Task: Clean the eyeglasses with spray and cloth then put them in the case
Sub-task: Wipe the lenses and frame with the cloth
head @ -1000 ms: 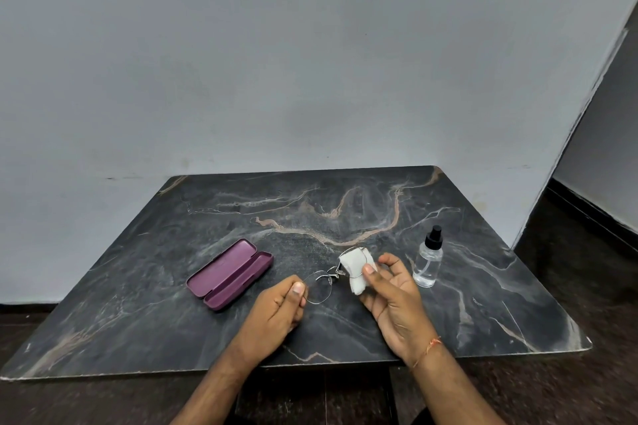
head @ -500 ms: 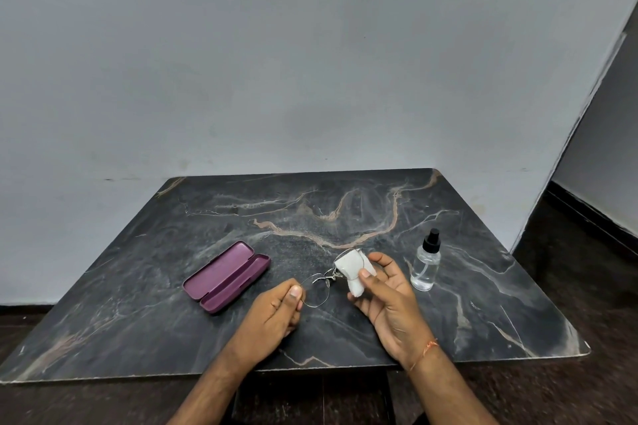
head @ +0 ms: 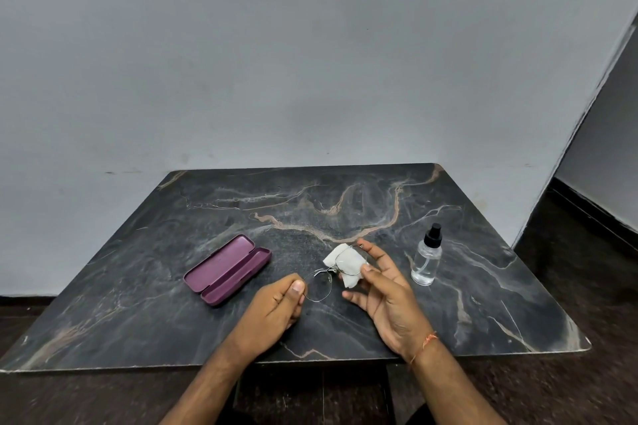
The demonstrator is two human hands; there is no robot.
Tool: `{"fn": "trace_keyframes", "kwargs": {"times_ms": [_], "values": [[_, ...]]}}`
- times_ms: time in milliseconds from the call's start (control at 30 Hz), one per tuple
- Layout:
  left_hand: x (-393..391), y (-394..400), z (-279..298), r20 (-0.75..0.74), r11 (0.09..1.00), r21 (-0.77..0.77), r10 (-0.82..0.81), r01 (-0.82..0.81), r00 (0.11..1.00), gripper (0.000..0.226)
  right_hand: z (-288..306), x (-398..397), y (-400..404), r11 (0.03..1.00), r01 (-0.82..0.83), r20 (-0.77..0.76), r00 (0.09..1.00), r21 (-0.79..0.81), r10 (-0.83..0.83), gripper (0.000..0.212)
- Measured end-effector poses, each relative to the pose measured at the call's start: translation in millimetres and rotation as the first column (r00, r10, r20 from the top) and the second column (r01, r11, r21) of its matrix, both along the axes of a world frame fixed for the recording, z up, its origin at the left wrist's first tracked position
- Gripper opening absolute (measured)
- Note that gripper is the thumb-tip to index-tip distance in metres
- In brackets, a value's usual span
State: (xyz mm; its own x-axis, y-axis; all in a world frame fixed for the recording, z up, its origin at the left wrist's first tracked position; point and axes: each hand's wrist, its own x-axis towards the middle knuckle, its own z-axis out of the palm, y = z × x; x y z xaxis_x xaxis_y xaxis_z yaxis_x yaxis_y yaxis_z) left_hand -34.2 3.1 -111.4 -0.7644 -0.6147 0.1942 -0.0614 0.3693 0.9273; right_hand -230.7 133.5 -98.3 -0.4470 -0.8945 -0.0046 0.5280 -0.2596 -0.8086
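Observation:
Thin wire-rimmed eyeglasses [head: 319,285] hang just above the dark marble table [head: 145,286]. My left hand [head: 274,309] pinches the rim of their left lens between thumb and fingers. My right hand [head: 386,290] holds a small white cloth [head: 345,260] around the right lens, thumb in front and fingers behind. The purple case [head: 226,269] lies open and empty on the table, left of the glasses. A clear spray bottle [head: 427,259] with a black nozzle stands upright to the right of my right hand.
A grey wall rises behind the table's far edge. Dark floor shows to the right of the table and below its near edge.
The white cloth has spread out flatter over the right lens, and my right-hand fingers have loosened and opened a little. My left hand keeps its pinch on the frame.

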Motion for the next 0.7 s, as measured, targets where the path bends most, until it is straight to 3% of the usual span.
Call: {"fn": "trace_keyframes", "kwargs": {"times_ms": [400, 567, 700], "values": [[1, -1, -7, -0.064, 1.000, -0.028, 0.006, -0.008, 0.998, 0.050, -1, -1, 0, 0.982, 0.191, 0.144, 0.971, 0.006, -0.190, 0.059], [0, -1, -9, -0.016, 0.984, -0.176, 0.037, -0.039, 0.999, 0.042, -1, -2, 4, 0.957, 0.286, 0.165, 0.943, 0.042, -0.289, 0.050], [0, 2, -7, 0.081, 0.932, -0.359, 0.075, -0.042, 0.994, 0.032, -2, -1, 19, 0.933, 0.355, 0.050, 0.932, 0.053, -0.358, 0.051]]}}
